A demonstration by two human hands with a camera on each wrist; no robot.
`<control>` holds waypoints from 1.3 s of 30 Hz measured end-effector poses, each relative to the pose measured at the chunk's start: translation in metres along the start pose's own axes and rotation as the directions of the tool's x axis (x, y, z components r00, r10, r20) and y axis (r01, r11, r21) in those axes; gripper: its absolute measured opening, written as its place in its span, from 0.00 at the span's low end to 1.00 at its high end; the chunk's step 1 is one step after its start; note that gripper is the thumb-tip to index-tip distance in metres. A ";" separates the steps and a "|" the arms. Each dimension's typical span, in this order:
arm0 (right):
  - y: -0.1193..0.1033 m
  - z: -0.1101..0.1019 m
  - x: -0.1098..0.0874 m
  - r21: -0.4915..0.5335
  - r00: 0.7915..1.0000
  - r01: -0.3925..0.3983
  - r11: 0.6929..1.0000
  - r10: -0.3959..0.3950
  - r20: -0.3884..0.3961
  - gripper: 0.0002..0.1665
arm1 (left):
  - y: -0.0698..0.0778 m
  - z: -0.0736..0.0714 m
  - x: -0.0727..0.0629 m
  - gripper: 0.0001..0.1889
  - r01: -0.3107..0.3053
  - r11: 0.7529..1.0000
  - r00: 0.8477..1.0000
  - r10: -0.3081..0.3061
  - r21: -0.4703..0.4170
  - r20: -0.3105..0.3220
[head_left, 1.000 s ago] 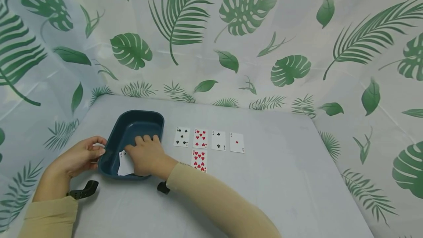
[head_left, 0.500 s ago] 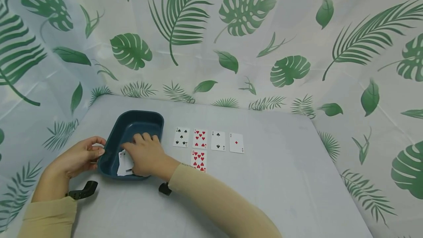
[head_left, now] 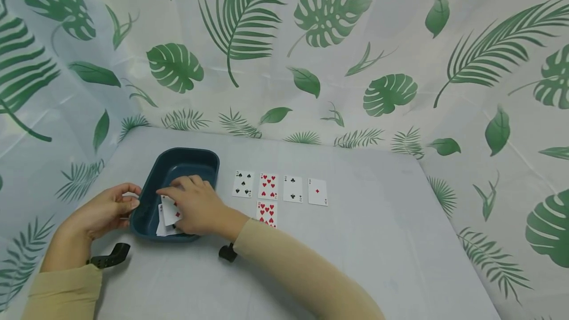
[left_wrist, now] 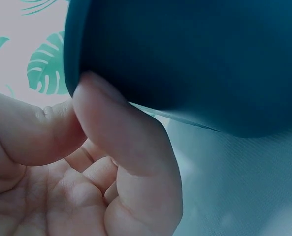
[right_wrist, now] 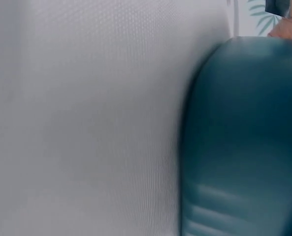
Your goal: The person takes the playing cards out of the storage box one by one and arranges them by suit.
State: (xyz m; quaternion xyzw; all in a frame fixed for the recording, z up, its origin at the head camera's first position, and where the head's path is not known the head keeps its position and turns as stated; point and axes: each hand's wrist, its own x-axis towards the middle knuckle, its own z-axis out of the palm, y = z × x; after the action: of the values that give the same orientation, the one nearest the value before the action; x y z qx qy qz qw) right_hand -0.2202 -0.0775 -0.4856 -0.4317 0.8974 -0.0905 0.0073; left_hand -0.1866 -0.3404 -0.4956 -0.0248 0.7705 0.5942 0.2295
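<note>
A dark blue tray [head_left: 162, 164] stands on the table at left, its wall [right_wrist: 239, 132] close in the right wrist view. My left hand [head_left: 111, 209] pinches its left rim between thumb and finger; the fingertip [left_wrist: 99, 91] lies against the tray wall [left_wrist: 195, 59] in the left wrist view. Inside the tray my right hand [head_left: 200, 206] holds a playing card [head_left: 169, 210] with red diamonds, tilted above several other cards [head_left: 163, 229]. The fingers hide part of that card, and the right wrist view does not show the hand.
Right of the tray lies a row of face-up cards: five of spades [head_left: 243, 183], seven of hearts [head_left: 268, 186], two of clubs [head_left: 293, 189] and ace of diamonds [head_left: 317, 191]. Another hearts card [head_left: 266, 213] sits below the seven, its lower edge behind my right sleeve [head_left: 302, 265].
My right hand has shifted slightly left and up, and a diamonds card now shows raised from the cards in the tray. My left hand has stayed at the rim.
</note>
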 end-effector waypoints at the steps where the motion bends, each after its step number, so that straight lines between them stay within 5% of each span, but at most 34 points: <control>1: 0.001 -0.001 0.000 0.016 1.000 0.006 1.000 -0.006 0.003 0.48 | 0.000 0.000 0.000 0.10 0.001 1.000 1.000 -0.001 0.001 -0.001; 15: 0.016 -0.011 -0.002 0.271 0.998 0.067 0.960 -0.066 -0.013 0.49 | 0.002 -0.002 -0.002 0.11 0.017 1.000 1.000 -0.016 0.016 -0.017; 22: 0.018 -0.017 -0.009 0.316 0.998 0.069 0.946 -0.065 -0.023 0.48 | 0.002 -0.002 -0.001 0.11 0.016 1.000 1.000 -0.016 0.008 -0.016; 32: 0.030 -0.024 -0.033 0.355 0.994 0.088 0.931 -0.060 -0.090 0.47 | 0.006 0.000 0.000 0.11 0.031 0.999 0.999 -0.031 0.016 -0.037; 39: 0.040 -0.031 -0.058 0.424 0.997 0.025 0.905 0.007 -0.072 0.46 | 0.003 0.003 -0.002 0.11 0.037 0.999 0.998 -0.036 0.016 -0.042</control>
State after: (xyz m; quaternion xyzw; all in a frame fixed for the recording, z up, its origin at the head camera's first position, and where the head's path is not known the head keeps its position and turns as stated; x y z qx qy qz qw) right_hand -0.2177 -0.0026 -0.4653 -0.4204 0.8540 -0.2989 0.0681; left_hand -0.1847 -0.3368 -0.4931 -0.0493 0.7793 0.5830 0.2245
